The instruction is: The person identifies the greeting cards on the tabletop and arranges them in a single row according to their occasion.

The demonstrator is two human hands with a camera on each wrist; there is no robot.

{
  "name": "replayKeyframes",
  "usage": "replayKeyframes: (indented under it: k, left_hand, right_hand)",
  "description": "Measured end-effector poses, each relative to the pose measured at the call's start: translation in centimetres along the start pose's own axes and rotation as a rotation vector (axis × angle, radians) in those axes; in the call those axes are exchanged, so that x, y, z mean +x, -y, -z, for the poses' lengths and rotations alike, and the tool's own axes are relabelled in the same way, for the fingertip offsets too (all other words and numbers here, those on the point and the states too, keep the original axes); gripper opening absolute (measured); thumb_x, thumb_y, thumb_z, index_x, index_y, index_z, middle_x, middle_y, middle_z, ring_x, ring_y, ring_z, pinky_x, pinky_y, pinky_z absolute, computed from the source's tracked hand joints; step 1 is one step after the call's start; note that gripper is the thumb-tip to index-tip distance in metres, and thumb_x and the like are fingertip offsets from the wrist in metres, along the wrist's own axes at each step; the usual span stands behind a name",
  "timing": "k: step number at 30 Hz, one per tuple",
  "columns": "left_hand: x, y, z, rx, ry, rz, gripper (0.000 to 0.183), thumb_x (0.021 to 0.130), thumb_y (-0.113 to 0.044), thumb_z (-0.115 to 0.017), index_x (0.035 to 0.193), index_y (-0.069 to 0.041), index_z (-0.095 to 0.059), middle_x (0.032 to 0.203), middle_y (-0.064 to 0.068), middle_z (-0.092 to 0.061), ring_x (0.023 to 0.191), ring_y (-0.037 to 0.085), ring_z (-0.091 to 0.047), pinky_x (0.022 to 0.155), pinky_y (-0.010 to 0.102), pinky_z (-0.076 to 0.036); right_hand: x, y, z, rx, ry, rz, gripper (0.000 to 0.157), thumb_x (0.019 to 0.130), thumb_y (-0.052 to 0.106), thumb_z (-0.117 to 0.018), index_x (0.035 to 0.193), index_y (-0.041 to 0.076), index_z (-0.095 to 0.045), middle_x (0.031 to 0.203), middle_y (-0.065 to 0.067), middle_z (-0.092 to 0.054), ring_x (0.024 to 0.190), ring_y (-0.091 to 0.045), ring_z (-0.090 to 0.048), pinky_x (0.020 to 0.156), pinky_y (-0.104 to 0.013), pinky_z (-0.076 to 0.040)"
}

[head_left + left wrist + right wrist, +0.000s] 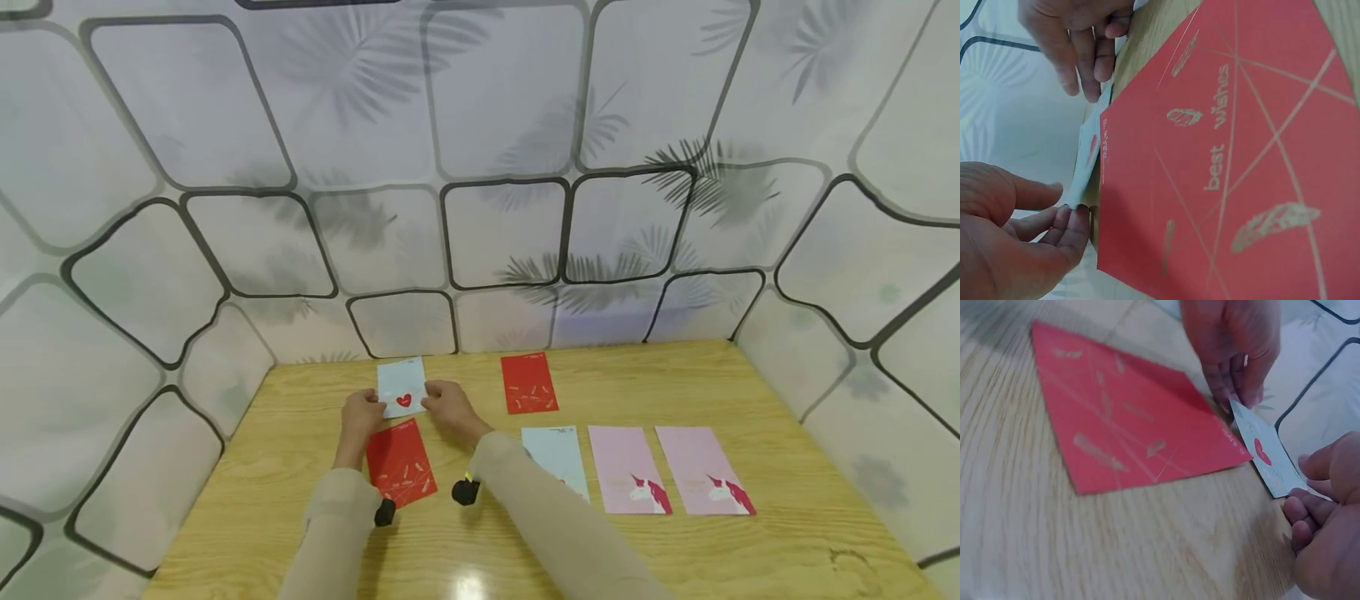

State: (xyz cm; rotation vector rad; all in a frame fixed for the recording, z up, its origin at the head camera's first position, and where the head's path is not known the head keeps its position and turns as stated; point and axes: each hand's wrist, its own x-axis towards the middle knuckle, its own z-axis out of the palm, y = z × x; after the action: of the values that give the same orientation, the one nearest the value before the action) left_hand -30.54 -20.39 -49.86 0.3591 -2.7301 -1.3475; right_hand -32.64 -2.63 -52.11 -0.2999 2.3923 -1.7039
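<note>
A light blue greeting card [400, 385] with a red heart lies near the back of the table, between both hands. My left hand [361, 417] pinches its near left corner; the left wrist view shows thumb and fingertips meeting there. At the card's right edge is my right hand [452, 410], thumb on one side and curled fingers on the other; how firmly it grips is hard to see. Just in front lies a red card [1260, 144] printed "best wishes", apart from both hands. In the right wrist view the blue card [1262, 450] appears slightly tilted.
Another red card [529, 383] lies at the back, right of the hands. Nearer the front are a second light blue card [557, 454], partly hidden by the right sleeve, and two pink unicorn cards [626, 462]. Patterned fabric [502, 233] walls the wooden table [300, 467] on three sides.
</note>
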Motion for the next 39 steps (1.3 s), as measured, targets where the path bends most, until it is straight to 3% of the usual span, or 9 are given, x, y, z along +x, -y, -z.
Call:
replayKeyframes:
  k: [3,7,13,18,21,29,39]
  left_hand:
    - [0.0,0.1,-0.1,-0.047,-0.060,0.001,0.042,0.087,0.005,-0.054,0.127,0.019,-0.060,0.119,0.032,-0.064,0.113,0.043,-0.059,0.098,0.048,-0.051]
    - [-0.1,0.0,-0.2,-0.121,-0.122,0.015,0.045,0.091,0.007,-0.054,0.134,0.017,-0.057,0.123,0.031,-0.065,0.114,0.040,-0.060,0.094,0.043,-0.052]
    - [-0.4,-0.7,-0.2,-0.208,-0.136,-0.010,0.038,0.097,0.002,-0.058,0.132,0.013,-0.062,0.121,0.030,-0.065,0.111,0.037,-0.060,0.086,0.034,-0.051]
    - [-1.0,-1.7,-0.1,-0.221,-0.114,-0.024,0.036,0.100,-0.004,-0.060,0.132,0.011,-0.063,0.119,0.028,-0.066,0.106,0.034,-0.061,0.075,0.024,-0.048]
    - [-1.4,-2.3,0.0,-0.211,-0.113,-0.025,0.035,0.101,-0.007,-0.061,0.132,0.010,-0.064,0.118,0.026,-0.067,0.104,0.033,-0.061,0.075,0.025,-0.048]
    - [-3.1,-4.0,0.1,-0.231,-0.095,-0.072,0.035,0.102,-0.011,-0.064,0.133,0.007,-0.065,0.119,0.024,-0.068,0.107,0.033,-0.062,0.088,0.038,-0.052]
    - [-5.5,-5.8,-0.8,-0.287,-0.122,-0.137,0.031,0.101,-0.011,-0.067,0.128,0.005,-0.068,0.113,0.021,-0.069,0.100,0.028,-0.061,0.077,0.022,-0.050]
  right_hand:
    - [0.1,0.3,0.1,0.089,-0.033,-0.018,0.041,0.104,0.006,-0.060,0.142,-0.008,-0.056,0.140,-0.022,-0.060,0.132,-0.034,-0.056,0.107,-0.043,-0.048]
    - [0.1,0.7,0.4,0.254,-0.083,-0.043,0.040,0.103,0.005,-0.061,0.140,-0.010,-0.057,0.135,-0.023,-0.063,0.124,-0.033,-0.061,0.101,-0.040,-0.053]
    - [0.0,0.5,0.7,0.428,-0.169,-0.104,0.037,0.103,0.006,-0.062,0.137,-0.007,-0.061,0.124,-0.019,-0.069,0.098,-0.021,-0.067,0.080,-0.031,-0.057]
    - [-0.1,0.7,1.3,0.447,-0.246,-0.083,0.027,0.101,0.007,-0.066,0.123,-0.007,-0.071,0.098,-0.011,-0.072,0.080,-0.014,-0.062,0.075,-0.029,-0.056]
    - [-0.6,1.2,1.9,0.456,-0.250,-0.052,0.024,0.100,0.009,-0.068,0.116,-0.007,-0.074,0.085,-0.007,-0.069,0.077,-0.013,-0.060,0.074,-0.028,-0.057]
    - [-2.5,1.9,4.0,0.380,-0.220,0.054,0.024,0.102,0.016,-0.068,0.110,-0.006,-0.075,0.078,-0.004,-0.065,0.072,-0.012,-0.059,0.073,-0.032,-0.057]
    - [-4.3,2.4,5.6,0.388,-0.286,0.128,0.023,0.100,0.014,-0.070,0.107,-0.007,-0.074,0.074,-0.001,-0.061,0.069,-0.017,-0.056,0.064,-0.025,-0.052]
